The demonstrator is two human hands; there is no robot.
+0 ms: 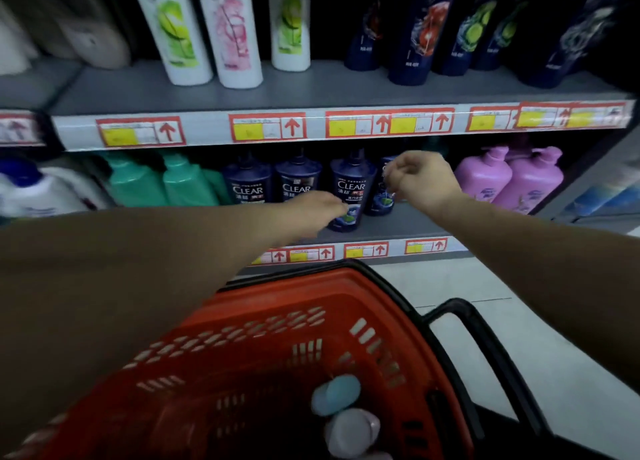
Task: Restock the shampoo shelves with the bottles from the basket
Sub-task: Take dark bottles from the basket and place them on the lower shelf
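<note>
The lower shelf (408, 222) carries a row of dark blue CLEAR shampoo bottles. My left hand (317, 210) reaches in with straight fingers and touches the low side of the third CLEAR bottle (351, 191). My right hand (420, 180) has its fingers curled at the upper side of the rightmost dark blue bottle (381, 201), which stands on the shelf and is partly hidden by the hand. Below my arms is the red basket (263, 338). A blue-capped bottle (336, 395) and a pale lilac-capped bottle (353, 432) lie in it.
Green bottles (187, 185) stand left of the CLEAR row and pink pump bottles (519, 182) right of it. The upper shelf (311, 88) bears white bottles and dark blue ones. The basket's black handle (485, 348) hangs over the pale floor (519, 321).
</note>
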